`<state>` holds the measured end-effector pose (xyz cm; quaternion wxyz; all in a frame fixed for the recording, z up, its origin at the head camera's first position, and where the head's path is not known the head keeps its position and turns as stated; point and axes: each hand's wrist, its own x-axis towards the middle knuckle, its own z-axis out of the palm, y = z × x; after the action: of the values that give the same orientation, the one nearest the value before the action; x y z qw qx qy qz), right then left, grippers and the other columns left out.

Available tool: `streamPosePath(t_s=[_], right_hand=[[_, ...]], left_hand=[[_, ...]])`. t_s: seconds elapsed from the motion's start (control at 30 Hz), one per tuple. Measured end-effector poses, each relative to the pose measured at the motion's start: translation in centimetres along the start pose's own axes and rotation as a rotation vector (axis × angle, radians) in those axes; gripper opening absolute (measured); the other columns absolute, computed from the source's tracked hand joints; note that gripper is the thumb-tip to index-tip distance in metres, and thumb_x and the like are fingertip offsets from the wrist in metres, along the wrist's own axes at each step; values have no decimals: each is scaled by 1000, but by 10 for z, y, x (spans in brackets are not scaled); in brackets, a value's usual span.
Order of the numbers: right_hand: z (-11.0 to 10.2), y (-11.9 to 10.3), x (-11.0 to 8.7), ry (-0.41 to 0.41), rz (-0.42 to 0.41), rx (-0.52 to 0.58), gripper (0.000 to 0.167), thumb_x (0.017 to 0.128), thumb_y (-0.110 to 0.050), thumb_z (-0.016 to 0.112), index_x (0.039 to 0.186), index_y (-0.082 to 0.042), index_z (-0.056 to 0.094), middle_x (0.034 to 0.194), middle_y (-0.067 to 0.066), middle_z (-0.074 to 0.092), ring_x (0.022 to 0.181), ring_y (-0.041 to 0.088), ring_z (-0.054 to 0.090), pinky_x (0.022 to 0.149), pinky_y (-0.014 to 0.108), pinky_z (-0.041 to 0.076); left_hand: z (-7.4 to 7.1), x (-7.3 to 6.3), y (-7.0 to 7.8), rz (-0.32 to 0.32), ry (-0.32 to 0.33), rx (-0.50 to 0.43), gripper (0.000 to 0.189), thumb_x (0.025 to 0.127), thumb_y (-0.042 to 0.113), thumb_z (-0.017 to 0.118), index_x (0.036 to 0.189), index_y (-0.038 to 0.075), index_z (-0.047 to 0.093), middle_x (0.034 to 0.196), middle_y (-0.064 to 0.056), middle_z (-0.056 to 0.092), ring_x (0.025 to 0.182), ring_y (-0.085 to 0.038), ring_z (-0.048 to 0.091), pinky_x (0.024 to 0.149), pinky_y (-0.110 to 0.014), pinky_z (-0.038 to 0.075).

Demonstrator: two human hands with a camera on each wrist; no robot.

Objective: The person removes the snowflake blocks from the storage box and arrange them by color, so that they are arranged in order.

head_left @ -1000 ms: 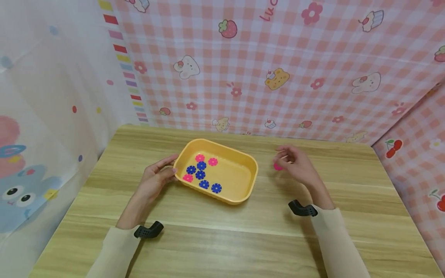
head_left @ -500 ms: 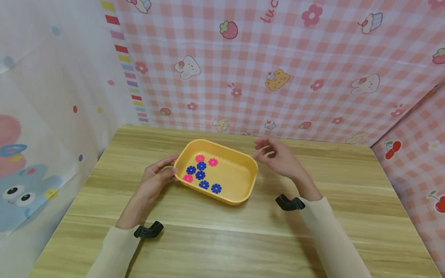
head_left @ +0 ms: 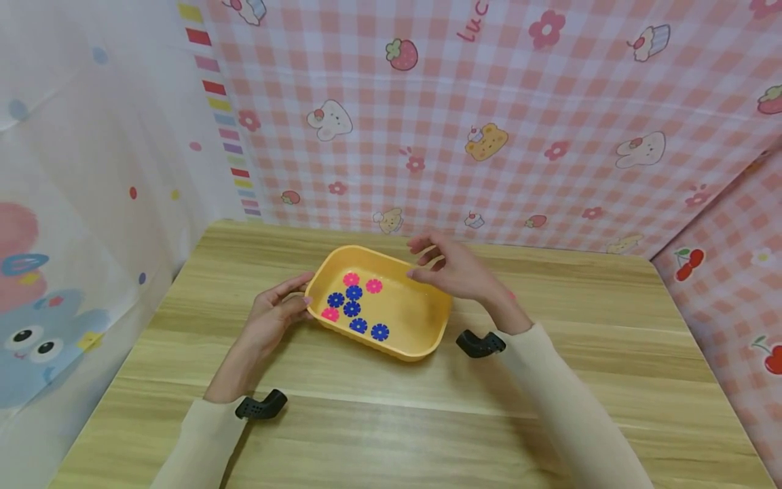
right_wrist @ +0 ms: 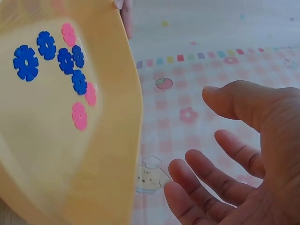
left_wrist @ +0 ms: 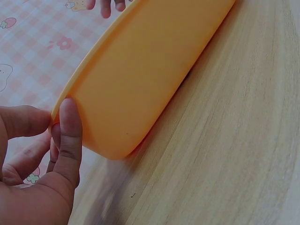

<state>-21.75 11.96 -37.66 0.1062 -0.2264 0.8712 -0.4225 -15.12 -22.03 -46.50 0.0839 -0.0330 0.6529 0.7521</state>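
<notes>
My left hand (head_left: 275,314) grips the left end of a yellow plastic tray (head_left: 421,350), thumb on the near side of its rim; the left wrist view shows the rim pinched between thumb and fingers. Inside, mostly toward the left, lie several blue snowflake discs (head_left: 380,332) and a few pink snowflake discs (head_left: 374,286), notched round their edges. Over the far right rim hovers my right hand (head_left: 455,268), fingers loosely bent and spread. In the right wrist view, nothing sits between that hand's thumb (right_wrist: 234,101) and fingers.
A small pink edge (head_left: 512,295) shows on the wooden table (head_left: 379,435) beside my right wrist, mostly hidden by it. A pink checked cloth (head_left: 366,102) hangs behind the table, with a white patterned cloth (head_left: 91,170) at the left.
My right hand has moved left, from beside a pink disc on the table to over the tray's far right rim. The left hand and tray have stayed put.
</notes>
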Motion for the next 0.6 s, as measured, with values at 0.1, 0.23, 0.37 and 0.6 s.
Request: streamPosePath(t_s=[0.1, 0.23, 0.37, 0.6], right_hand=[[5, -3, 7, -30, 6, 0, 51, 91, -26, 78, 135, -12, 56, 132, 11, 62, 116, 26, 63, 101, 45, 58], [12, -4, 15, -73, 1, 1, 50, 91, -26, 78, 135, -13, 56, 134, 11, 61, 117, 27, 62, 104, 49, 56], [16, -5, 22, -117, -17, -14, 53, 92, -26, 78, 137, -11, 55, 137, 13, 60, 119, 29, 61, 105, 52, 55], [24, -6, 34, -218, -34, -20, 55, 91, -26, 77, 140, -13, 54, 141, 12, 58, 127, 34, 58, 109, 51, 52]], left_hand=[[0, 0, 0, 2, -2, 3, 52, 100, 0, 59, 151, -1, 47, 123, -5, 53, 92, -13, 65, 80, -20, 62], [0, 0, 0, 0, -4, 1, 52, 100, 0, 59, 151, -1, 47, 123, -4, 53, 92, -12, 65, 80, -20, 62], [0, 1, 1, -4, 0, -12, 53, 100, 0, 59, 151, -1, 47, 122, -4, 54, 91, -12, 66, 79, -20, 62], [0, 1, 1, -7, -3, -10, 53, 100, 0, 59, 151, -1, 47, 122, -3, 54, 91, -13, 66, 80, -21, 62]])
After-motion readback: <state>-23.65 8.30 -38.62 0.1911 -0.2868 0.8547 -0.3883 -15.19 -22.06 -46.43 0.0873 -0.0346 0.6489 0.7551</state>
